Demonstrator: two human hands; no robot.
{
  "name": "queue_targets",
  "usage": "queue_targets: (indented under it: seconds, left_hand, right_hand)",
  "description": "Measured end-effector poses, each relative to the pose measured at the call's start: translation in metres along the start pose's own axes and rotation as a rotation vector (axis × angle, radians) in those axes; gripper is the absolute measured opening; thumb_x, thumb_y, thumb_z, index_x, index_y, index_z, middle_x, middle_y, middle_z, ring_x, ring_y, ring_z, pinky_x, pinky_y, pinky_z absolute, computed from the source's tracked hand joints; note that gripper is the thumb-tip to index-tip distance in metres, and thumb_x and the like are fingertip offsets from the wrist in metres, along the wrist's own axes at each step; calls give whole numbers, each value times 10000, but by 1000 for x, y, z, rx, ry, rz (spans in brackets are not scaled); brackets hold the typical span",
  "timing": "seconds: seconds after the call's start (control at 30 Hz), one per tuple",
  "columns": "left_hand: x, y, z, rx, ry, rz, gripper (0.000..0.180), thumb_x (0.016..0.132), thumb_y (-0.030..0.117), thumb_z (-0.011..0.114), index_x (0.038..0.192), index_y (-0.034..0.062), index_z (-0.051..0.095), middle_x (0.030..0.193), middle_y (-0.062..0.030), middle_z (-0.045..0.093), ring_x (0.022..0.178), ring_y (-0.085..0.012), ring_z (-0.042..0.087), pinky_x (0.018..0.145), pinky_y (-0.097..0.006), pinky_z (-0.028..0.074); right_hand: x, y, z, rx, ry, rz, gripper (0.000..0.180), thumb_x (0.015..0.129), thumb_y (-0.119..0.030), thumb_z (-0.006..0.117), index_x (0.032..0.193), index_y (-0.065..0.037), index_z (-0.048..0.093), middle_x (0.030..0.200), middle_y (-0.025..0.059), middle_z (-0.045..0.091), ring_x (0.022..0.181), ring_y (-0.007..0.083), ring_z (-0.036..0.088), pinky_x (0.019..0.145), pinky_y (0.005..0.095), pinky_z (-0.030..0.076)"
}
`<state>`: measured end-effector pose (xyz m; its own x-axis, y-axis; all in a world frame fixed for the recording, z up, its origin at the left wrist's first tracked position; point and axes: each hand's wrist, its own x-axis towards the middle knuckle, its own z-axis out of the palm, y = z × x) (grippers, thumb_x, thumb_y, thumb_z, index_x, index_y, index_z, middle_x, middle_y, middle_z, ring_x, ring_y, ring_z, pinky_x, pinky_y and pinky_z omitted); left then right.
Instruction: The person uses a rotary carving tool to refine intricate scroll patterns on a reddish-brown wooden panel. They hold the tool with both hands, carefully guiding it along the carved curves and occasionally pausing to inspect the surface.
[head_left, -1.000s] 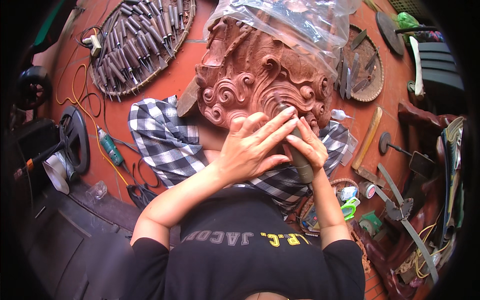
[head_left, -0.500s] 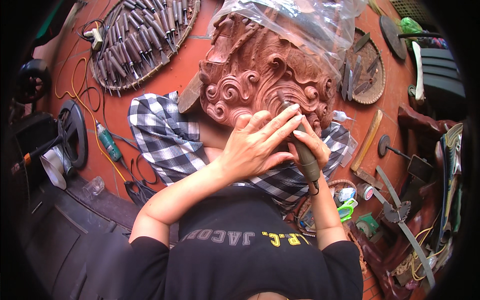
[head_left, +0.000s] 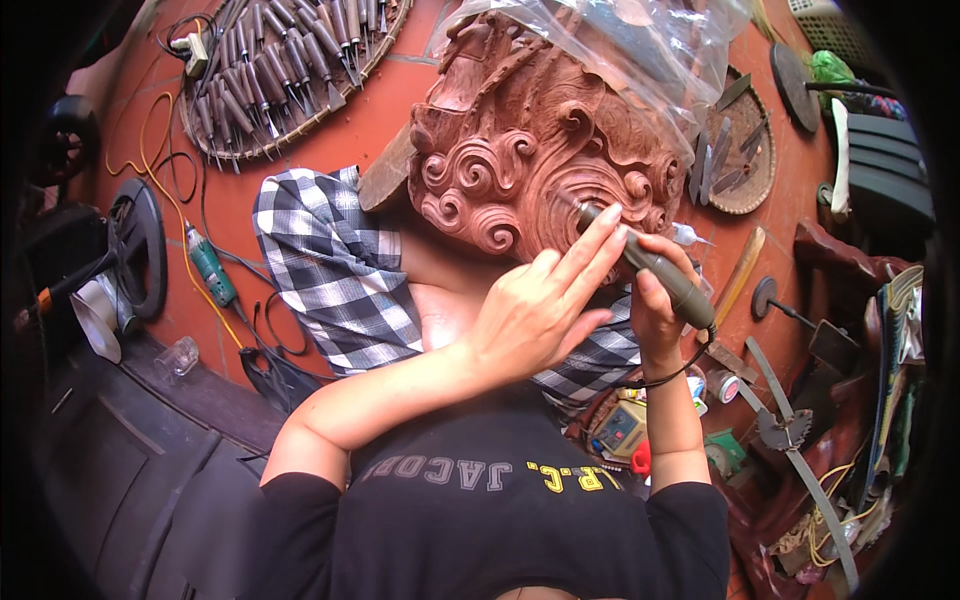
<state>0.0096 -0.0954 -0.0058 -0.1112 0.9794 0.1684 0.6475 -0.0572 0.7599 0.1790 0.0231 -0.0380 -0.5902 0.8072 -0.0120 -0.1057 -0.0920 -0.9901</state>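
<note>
A reddish-brown wood carving with swirling, curled relief lies in front of my crossed legs. My right hand is wrapped round a dark olive rotary tool handpiece, its cord trailing from the rear end. The handpiece slants up and left, with its tip at the carved grooves. A blur at the tip hides the bit. My left hand has its fingers stretched out. Its index and middle fingertips rest at the handpiece's front, beside my right fingers.
Clear plastic sheeting covers the carving's far end. Many chisels fill a woven tray at far left; another basket holds flat blades at right. A green power tool and cords lie left. A control box sits by my right forearm.
The handpiece's rear end has swung right and up, so it lies more slanted. Both hands have shifted slightly right with it. The control box beside my right forearm has come into sight.
</note>
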Motion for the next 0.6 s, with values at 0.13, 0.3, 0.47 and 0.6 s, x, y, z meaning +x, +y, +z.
queue_targets:
  seconds: [0.13, 0.3, 0.47, 0.6]
  left_hand:
    - [19, -6, 8, -32, 63, 19, 862, 790, 110, 753, 1550, 4, 362, 1629, -132, 343, 864, -275, 616, 794, -354, 541]
    - [26, -7, 5, -65, 39, 38, 870, 785, 112, 757, 1554, 23, 362, 1636, -115, 334, 871, -275, 616, 797, -351, 546]
    - [25, -8, 5, -73, 66, 27, 880, 778, 121, 768, 1558, 44, 366, 1627, -102, 354, 866, -267, 616, 790, -348, 551]
    - [19, -10, 1, -37, 49, 0, 890, 771, 125, 779, 1560, 60, 372, 1611, -101, 383, 863, -260, 619, 784, -343, 553]
  right_hand:
    - [2, 0, 14, 3, 186, -28, 387, 886, -90, 691, 1228, 81, 633, 1203, 163, 680, 1108, 209, 648, 1024, 327, 485]
    - [-5, 0, 24, -60, 280, -115, 358, 906, -53, 652, 1237, 82, 628, 1214, 169, 674, 1104, 202, 647, 1025, 327, 485]
    - [-7, 3, 32, -73, 306, -122, 354, 911, -43, 659, 1243, 77, 626, 1204, 157, 683, 1088, 195, 653, 1012, 317, 486]
    - [-6, 5, 31, -75, 263, -94, 357, 906, -22, 668, 1246, 79, 624, 1199, 151, 689, 1079, 180, 655, 1000, 304, 490]
